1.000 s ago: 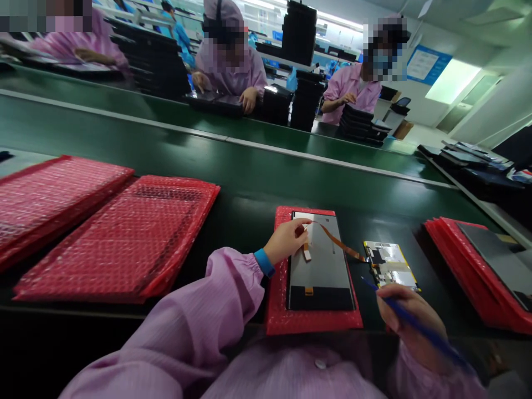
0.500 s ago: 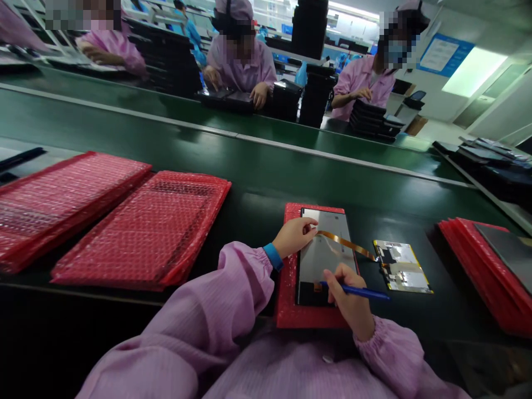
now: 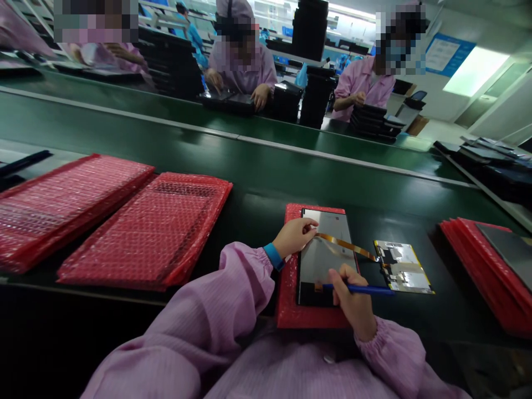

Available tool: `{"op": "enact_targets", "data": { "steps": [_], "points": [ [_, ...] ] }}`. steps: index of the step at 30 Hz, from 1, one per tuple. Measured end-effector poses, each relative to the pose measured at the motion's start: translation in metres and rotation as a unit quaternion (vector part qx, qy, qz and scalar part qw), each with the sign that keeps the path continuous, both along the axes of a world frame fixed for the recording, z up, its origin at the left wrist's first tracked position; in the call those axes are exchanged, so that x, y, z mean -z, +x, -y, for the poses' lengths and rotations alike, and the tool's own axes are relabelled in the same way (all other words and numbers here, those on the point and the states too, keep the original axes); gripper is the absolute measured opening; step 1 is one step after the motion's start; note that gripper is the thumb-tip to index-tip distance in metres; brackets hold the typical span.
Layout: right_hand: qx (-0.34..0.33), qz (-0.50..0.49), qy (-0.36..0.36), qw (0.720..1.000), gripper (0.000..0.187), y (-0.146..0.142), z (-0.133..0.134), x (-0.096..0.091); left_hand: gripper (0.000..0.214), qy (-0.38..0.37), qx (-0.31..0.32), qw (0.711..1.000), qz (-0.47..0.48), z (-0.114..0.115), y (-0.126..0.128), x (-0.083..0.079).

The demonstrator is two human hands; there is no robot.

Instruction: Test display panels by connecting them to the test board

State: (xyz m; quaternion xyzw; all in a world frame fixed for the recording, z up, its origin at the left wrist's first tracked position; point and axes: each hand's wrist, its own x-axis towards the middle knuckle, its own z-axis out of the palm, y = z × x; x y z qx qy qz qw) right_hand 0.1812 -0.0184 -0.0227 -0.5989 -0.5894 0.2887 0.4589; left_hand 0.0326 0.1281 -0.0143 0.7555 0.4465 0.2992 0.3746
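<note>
A grey display panel (image 3: 326, 255) lies on a red bubble-wrap sheet (image 3: 291, 299) in front of me. An orange flex cable (image 3: 347, 244) runs from the panel to a small circuit board (image 3: 403, 269) on the table to its right. My left hand (image 3: 293, 237) rests on the panel's left edge, fingers pinched on the near end of the cable. My right hand (image 3: 353, 302) is closed on a blue pen-like tool (image 3: 366, 288), whose tip touches the panel's lower part.
Two stacks of red bubble-wrap bags (image 3: 145, 233) lie to my left, another stack with a panel (image 3: 494, 260) to my right. A green conveyor belt (image 3: 249, 160) runs across beyond. Three people in pink coats work on the far side among black tray stacks (image 3: 316, 83).
My right hand has moved left from beside the circuit board onto the panel, bringing the blue tool's tip down on its lower part. My left hand has kept its pinch on the cable.
</note>
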Motion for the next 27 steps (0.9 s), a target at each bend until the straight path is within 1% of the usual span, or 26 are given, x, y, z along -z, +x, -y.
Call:
{"op": "enact_targets", "data": {
  "steps": [3,6,8,10,13,15,18,20,22,24,27],
  "points": [
    [0.054,-0.009,0.039,0.998,0.042,0.016,0.006,0.003,0.028,0.0,0.001,1.0,-0.002,-0.001,0.0,0.001],
    [0.094,0.018,0.088,0.992,0.031,0.049,0.017,0.005,0.028,0.005,0.001,1.0,-0.008,0.0,-0.001,-0.001],
    [0.088,0.057,0.104,0.989,0.031,0.074,0.024,0.006,0.027,0.011,-0.005,1.0,-0.014,0.0,-0.002,-0.004],
    [0.063,0.103,0.106,0.987,0.031,0.096,0.029,0.009,0.027,0.019,-0.022,0.999,-0.023,-0.001,-0.004,-0.008],
    [0.023,0.175,0.116,0.977,0.02,0.116,0.026,0.018,0.027,0.032,-0.076,0.996,-0.046,-0.006,-0.009,-0.012],
    [-0.004,0.216,0.124,0.968,0.02,0.121,0.019,0.023,0.025,0.038,-0.117,0.99,-0.07,-0.011,-0.014,-0.012],
    [-0.019,0.256,0.133,0.957,0.034,0.119,0.005,0.027,0.019,0.036,-0.165,0.979,-0.114,-0.018,-0.023,-0.012],
    [-0.022,0.263,0.133,0.955,0.042,0.114,-0.004,0.028,0.016,0.03,-0.187,0.971,-0.143,-0.021,-0.029,-0.012],
    [-0.033,0.253,0.128,0.958,0.045,0.11,-0.012,0.027,0.019,0.017,-0.199,0.965,-0.168,-0.021,-0.034,-0.012],
    [-0.028,0.227,0.124,0.966,0.046,0.109,-0.02,0.026,0.025,0.004,-0.2,0.962,-0.188,-0.02,-0.037,-0.014],
    [0.031,0.157,0.117,0.98,0.048,0.12,-0.026,0.025,0.028,0.001,-0.201,0.959,-0.201,-0.017,-0.038,-0.017]
  ]
}}
